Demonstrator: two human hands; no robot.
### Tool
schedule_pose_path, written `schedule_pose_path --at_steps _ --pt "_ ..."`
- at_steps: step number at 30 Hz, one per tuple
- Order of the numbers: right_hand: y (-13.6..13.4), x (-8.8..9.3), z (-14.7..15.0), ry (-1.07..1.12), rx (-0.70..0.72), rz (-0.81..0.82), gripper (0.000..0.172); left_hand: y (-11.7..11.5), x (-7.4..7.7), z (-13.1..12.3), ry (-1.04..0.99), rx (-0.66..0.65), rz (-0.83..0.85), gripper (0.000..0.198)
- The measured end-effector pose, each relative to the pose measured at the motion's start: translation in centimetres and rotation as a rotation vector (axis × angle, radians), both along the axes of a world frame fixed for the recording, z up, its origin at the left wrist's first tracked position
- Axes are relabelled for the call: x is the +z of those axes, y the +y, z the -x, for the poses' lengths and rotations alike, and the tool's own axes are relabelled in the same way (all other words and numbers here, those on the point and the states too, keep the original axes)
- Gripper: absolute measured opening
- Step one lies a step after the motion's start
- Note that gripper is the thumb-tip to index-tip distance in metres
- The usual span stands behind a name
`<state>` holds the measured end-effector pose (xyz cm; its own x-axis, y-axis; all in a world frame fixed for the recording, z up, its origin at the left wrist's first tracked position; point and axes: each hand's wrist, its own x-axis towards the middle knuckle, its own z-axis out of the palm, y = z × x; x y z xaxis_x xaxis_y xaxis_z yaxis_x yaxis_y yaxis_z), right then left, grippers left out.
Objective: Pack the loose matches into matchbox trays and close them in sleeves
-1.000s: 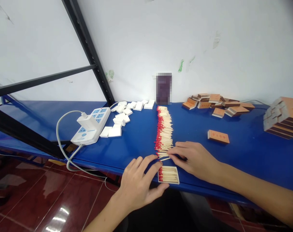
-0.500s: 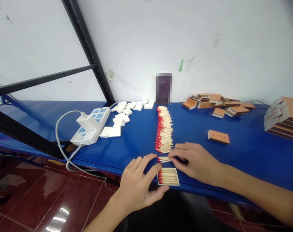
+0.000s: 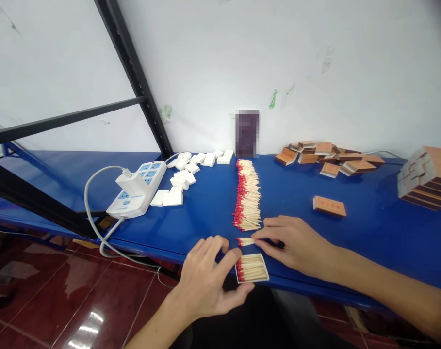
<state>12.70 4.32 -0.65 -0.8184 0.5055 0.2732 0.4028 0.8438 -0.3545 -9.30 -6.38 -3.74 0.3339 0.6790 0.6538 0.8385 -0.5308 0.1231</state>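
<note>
My left hand (image 3: 215,278) grips a white matchbox tray (image 3: 268,271) at the table's front edge, thumb below and index finger at its upper left corner. Inside the tray lie matches (image 3: 252,267) in a row, red heads to the left. Just above it, my right hand (image 3: 284,240) pinches the plain ends of a few matches (image 3: 245,241) between thumb and fingertips. Beyond them, a long column of loose matches (image 3: 248,194) runs back toward the wall, red heads also to the left.
White trays (image 3: 172,196) lie at the left beside a power strip (image 3: 136,189) with its cable. Orange matchbox sleeves (image 3: 325,155) are heaped at the back right, one sleeve (image 3: 329,206) apart. A stack of matchboxes (image 3: 429,177) stands far right. A black shelf post (image 3: 133,72) rises at left.
The left index finger has drawn back from the heads of the few matches. The tray has tilted and shifted slightly toward me. My right hand still pinches the matches.
</note>
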Motion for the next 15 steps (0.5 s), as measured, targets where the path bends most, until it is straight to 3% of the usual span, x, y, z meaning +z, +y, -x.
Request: schedule_pose_path --at_steps 9,15 --pt "-0.2 1.8 -0.7 -0.168 0.008 0.199 0.010 0.1 0.2 -0.1 0.010 -0.005 0.025 0.033" --pt "-0.1 1.7 -1.2 -0.219 0.070 0.185 0.010 0.0 0.2 0.0 0.006 -0.007 0.043 0.033"
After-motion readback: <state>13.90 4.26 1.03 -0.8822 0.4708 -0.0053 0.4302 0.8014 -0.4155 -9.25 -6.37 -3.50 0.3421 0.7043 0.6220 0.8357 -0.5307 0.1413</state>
